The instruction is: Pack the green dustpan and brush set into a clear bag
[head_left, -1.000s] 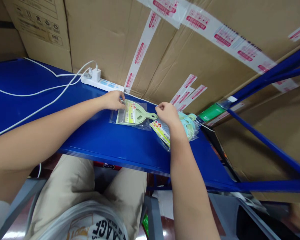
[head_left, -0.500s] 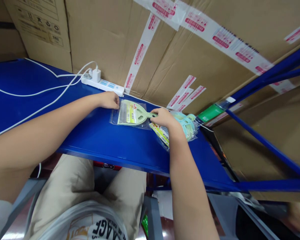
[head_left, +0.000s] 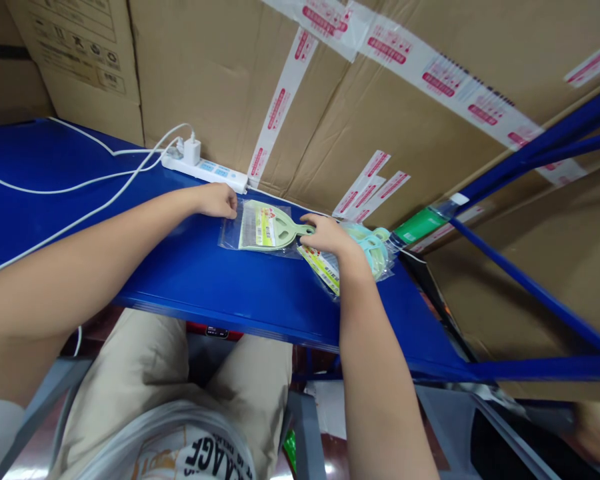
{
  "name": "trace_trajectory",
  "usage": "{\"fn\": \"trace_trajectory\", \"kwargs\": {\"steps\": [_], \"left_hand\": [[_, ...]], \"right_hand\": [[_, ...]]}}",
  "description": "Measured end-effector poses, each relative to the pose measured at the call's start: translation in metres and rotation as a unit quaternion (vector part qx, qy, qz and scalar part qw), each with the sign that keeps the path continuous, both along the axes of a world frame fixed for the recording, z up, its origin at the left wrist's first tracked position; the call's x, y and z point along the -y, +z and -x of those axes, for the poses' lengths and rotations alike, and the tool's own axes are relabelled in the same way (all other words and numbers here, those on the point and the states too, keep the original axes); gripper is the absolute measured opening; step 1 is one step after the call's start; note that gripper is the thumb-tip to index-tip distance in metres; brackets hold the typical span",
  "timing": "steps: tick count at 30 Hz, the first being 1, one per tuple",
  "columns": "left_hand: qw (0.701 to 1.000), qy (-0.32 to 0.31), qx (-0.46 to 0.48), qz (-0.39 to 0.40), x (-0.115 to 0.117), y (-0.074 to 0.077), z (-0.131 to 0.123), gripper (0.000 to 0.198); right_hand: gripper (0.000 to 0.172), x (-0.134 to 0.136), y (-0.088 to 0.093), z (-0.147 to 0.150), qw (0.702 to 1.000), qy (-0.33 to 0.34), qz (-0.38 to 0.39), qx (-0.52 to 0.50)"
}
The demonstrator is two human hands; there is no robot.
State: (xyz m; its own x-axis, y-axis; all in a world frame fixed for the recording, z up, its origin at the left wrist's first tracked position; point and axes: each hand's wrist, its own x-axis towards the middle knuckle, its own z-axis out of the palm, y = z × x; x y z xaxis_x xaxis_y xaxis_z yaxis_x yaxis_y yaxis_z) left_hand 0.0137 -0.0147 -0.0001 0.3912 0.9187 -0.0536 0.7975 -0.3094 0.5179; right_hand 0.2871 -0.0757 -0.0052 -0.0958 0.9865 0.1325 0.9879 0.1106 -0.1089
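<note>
Green dustpan pack lies flat in its clear bag on the blue shelf. Left hand pins the bag's left edge, fingers curled; right hand pinches its handle end. Bag mouth: cannot tell if sealed. Blue-green packs just right, power strip behind, cartons close at the back.

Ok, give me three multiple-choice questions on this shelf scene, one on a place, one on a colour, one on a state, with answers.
1. Where does the power strip lie?
A. against the boxes
B. at the front edge
C. on the lap

2. What colour is the shelf?
A. red
B. blue
C. grey

3. How is the green dustpan?
A. bare
B. in a clear bag
C. inside a box

Answers:
1. A, it lies at the back beside the cardboard boxes.
2. B, its surface is blue.
3. B, clear film surrounds it, with the left hand and right hand at its ends.
</note>
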Motion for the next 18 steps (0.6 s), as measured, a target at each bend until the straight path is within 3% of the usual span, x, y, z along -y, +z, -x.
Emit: {"fn": "trace_trajectory", "kwargs": {"steps": [2,6,11,14,18], "left_hand": [[1.000,-0.002,0.001,0.002,0.000,0.000,0.001,0.013],[1.000,0.012,-0.011,-0.004,-0.002,0.001,0.004,0.010],[0.996,0.082,-0.009,-0.040,-0.008,0.004,0.010,0.008],[0.992,0.124,-0.007,-0.001,-0.011,0.004,0.013,0.014],[0.990,0.119,0.039,0.070,-0.012,0.003,0.014,0.027]], "right_hand": [[0.053,-0.002,-0.003,0.000,1.000,0.015,-0.016,-0.015],[0.037,-0.002,-0.003,0.005,0.999,0.004,0.004,-0.037],[0.024,0.003,0.005,0.014,0.998,-0.019,0.013,-0.065],[0.023,0.005,0.007,0.016,0.994,-0.041,0.014,-0.097],[0.022,0.003,0.007,0.015,0.990,-0.051,0.002,-0.130]]}}
